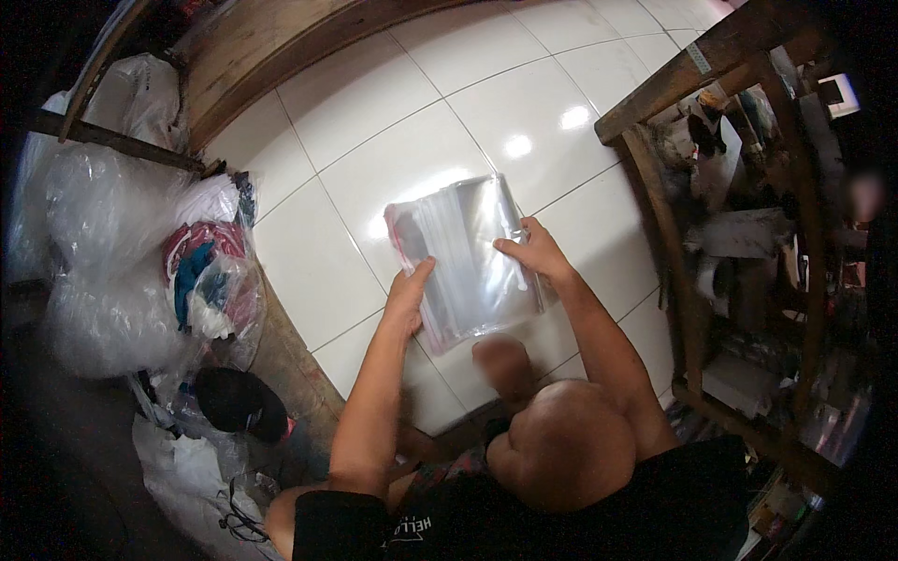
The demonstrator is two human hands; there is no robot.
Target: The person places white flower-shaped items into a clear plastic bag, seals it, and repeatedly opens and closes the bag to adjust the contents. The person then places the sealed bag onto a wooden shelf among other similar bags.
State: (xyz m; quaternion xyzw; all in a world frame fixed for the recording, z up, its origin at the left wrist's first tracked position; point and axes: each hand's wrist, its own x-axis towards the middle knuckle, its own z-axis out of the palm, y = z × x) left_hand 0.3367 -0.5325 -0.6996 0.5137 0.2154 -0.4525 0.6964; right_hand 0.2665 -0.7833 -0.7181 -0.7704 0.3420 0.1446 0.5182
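A stack of clear plastic bags [463, 257] is held flat above the white tiled floor, between my two hands. Its left edge shows a reddish line, and light glints off the film. My left hand [409, 294] grips the left edge, thumb on top and the other fingers hidden underneath. On the opposite side my right hand [538, 251] pinches the right edge, its thumb lying over the film. Below the near edge of the stack, my bare foot [502, 363] rests by the floor.
Large clear plastic sacks [112, 252] bulge along the left, beside a bag of coloured cloth [210, 271]. A black cap-like item [240, 404] lies nearer. Wooden shelving [645, 178] with cluttered goods stands at right. A wooden beam [281, 65] borders the tiles [365, 112] at the back.
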